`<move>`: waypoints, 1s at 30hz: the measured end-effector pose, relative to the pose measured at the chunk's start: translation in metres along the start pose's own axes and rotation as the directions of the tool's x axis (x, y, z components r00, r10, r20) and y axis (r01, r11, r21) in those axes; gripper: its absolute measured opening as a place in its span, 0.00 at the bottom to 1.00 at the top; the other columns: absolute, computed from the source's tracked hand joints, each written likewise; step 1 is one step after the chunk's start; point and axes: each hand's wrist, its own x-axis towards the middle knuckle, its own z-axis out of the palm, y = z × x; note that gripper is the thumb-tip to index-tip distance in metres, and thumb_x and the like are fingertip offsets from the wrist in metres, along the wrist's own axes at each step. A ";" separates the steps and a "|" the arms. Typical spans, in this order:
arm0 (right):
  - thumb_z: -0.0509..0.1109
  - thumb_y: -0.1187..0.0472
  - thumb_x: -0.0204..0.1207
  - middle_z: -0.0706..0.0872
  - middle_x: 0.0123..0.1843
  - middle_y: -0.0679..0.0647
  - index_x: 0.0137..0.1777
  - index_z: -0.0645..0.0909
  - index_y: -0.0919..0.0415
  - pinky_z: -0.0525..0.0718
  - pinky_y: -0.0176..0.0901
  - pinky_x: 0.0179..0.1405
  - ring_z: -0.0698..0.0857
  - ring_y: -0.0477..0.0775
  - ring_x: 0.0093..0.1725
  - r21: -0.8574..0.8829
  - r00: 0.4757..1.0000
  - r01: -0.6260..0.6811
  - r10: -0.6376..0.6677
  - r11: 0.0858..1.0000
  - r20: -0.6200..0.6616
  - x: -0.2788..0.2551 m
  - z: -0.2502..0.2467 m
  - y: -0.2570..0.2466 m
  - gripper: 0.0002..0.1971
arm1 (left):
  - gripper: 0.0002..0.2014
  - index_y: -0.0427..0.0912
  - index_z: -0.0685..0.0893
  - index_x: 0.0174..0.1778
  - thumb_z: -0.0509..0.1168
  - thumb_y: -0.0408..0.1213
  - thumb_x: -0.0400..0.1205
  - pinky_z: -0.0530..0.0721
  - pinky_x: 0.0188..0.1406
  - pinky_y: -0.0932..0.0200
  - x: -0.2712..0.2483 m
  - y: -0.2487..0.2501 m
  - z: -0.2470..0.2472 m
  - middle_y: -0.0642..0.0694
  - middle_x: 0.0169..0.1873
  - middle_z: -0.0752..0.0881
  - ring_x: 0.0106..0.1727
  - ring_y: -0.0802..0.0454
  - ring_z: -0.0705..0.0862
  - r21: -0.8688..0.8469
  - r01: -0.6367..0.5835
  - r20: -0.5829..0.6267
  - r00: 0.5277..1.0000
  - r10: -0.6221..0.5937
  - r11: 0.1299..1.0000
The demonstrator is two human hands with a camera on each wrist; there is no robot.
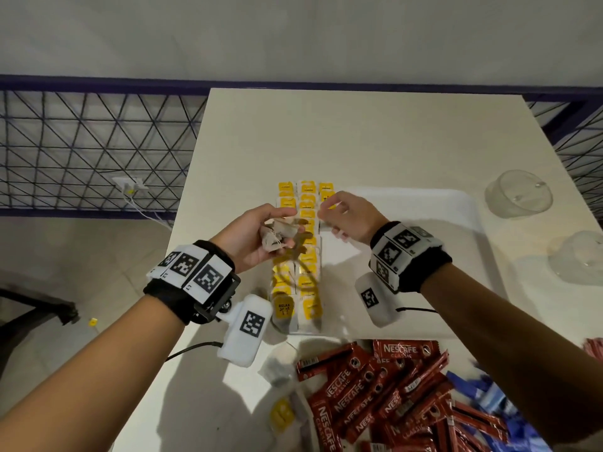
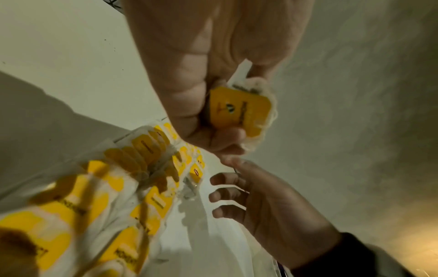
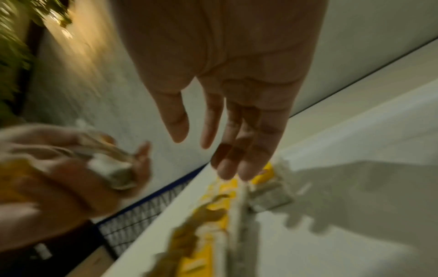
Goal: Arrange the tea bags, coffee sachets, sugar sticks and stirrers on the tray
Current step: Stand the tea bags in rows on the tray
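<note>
From above, the left hand covers most of the tea bags it grips, so their number is unclear. The right wrist view is smeared throughout. The coffee sachets and blue packets run off the bottom edge.

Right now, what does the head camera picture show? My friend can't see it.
The left hand grips a bunch of tea bags above rows of yellow-tagged tea bags on a white tray; the empty right hand hovers beside it. Red coffee sachets lie nearer.
</note>
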 end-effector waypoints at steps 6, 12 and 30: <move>0.71 0.54 0.74 0.79 0.39 0.49 0.53 0.79 0.53 0.80 0.45 0.40 0.80 0.49 0.37 0.056 0.976 0.106 -0.115 0.993 0.187 -0.047 0.010 -0.019 0.09 | 0.15 0.41 0.82 0.48 0.49 0.36 0.84 0.74 0.17 0.69 -0.009 -0.007 0.010 0.42 0.28 0.82 0.18 0.53 0.79 0.072 0.028 -0.004 1.000 -0.028 0.997; 0.74 0.57 0.72 0.77 0.40 0.44 0.45 0.80 0.55 0.73 0.29 0.41 0.75 0.38 0.35 -0.065 0.963 0.268 -0.264 0.961 0.058 -0.063 0.014 -0.016 0.07 | 0.13 0.41 0.80 0.45 0.56 0.46 0.86 0.77 0.15 0.70 -0.024 -0.013 0.021 0.48 0.20 0.81 0.15 0.58 0.77 0.174 -0.002 -0.075 0.997 0.015 0.985; 0.73 0.60 0.72 0.81 0.26 0.57 0.38 0.74 0.61 0.82 0.45 0.29 0.80 0.53 0.22 0.169 0.969 0.190 -0.157 0.967 -0.192 -0.074 -0.002 -0.028 0.10 | 0.10 0.46 0.83 0.53 0.71 0.33 0.76 0.68 0.18 0.76 -0.045 -0.017 0.040 0.61 0.18 0.79 0.15 0.65 0.72 0.569 -0.413 0.019 0.871 0.490 0.711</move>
